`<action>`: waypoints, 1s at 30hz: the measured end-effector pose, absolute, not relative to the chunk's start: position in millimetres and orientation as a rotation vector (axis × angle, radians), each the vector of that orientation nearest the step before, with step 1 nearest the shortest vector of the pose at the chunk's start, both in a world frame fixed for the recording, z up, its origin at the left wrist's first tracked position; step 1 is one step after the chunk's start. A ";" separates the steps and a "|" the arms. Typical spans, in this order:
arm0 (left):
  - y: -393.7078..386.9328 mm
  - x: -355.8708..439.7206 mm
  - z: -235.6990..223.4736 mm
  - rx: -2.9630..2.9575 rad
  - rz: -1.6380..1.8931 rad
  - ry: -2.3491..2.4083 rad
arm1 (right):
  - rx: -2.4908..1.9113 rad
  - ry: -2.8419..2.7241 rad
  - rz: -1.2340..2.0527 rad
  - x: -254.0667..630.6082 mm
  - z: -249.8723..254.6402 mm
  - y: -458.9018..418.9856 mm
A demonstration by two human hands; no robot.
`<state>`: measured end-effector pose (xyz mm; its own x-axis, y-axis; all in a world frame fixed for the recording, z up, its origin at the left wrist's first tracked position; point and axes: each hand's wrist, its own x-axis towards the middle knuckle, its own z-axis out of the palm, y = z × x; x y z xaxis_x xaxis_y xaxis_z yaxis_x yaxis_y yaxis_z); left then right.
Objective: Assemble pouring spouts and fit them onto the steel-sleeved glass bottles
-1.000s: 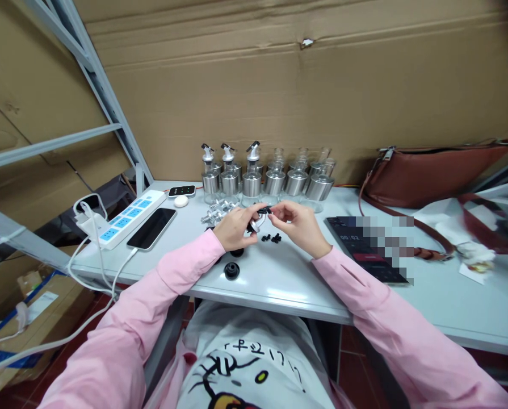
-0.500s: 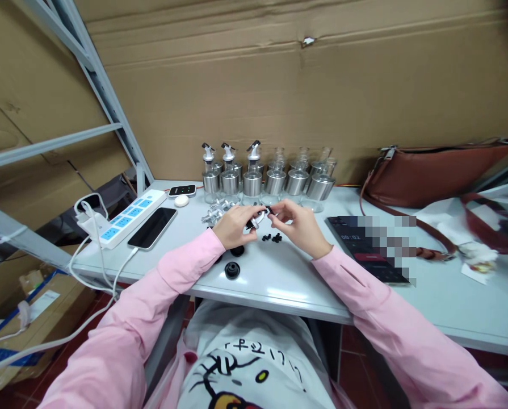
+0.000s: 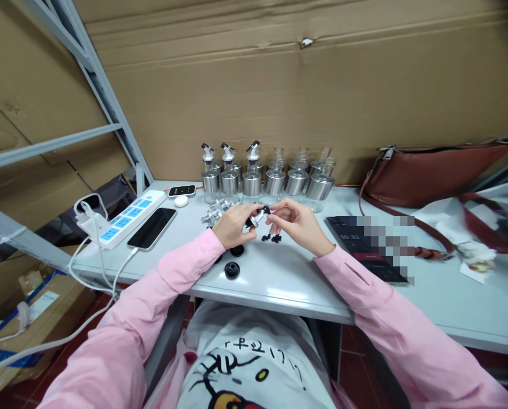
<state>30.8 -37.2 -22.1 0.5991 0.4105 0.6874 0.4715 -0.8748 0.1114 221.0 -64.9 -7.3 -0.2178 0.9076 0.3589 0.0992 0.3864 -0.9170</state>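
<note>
My left hand (image 3: pixel 233 226) and my right hand (image 3: pixel 298 225) meet over the grey table (image 3: pixel 288 278), both pinched on a small pourer spout (image 3: pixel 257 216) of silver and black held between them. Small black plugs (image 3: pixel 271 237) lie on the table just below my right fingers. A pile of silver spouts (image 3: pixel 213 213) rests behind my left hand. Two black round caps (image 3: pixel 232 268) sit near my left wrist. A row of steel-and-glass oil bottles (image 3: pixel 265 180) stands behind; three at the left carry spouts.
A white power strip (image 3: pixel 128 217), a black phone (image 3: pixel 152 227) on a charging cable and a small black device (image 3: pixel 181 190) lie at the left. A dark tablet (image 3: pixel 366 248) and a brown handbag (image 3: pixel 432 170) occupy the right. Cardboard lines the back wall.
My hands stayed together over the same spot; my fingers shifted a little on the spout, which now sits slightly lower and more to the left.
</note>
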 end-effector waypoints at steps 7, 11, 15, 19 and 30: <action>-37.2 30.5 -22.7 -2.725 -1.183 -0.753 | -0.844 -1.451 1.263 220.0 -2.4 -65.2; -36.5 30.1 -24.0 -2.751 -1.185 -0.745 | -0.806 -1.307 1.539 221.5 -2.2 -63.4; -35.2 29.9 -25.3 -2.780 -1.142 -0.700 | -0.760 -1.231 1.735 222.8 -4.7 -62.6; -35.8 30.2 -24.0 -2.770 -1.113 -0.683 | -0.717 -1.192 1.795 224.1 -8.5 -61.1; -39.1 31.8 -19.6 -2.753 -1.061 -0.786 | -0.679 -1.167 1.891 225.4 -7.6 -60.2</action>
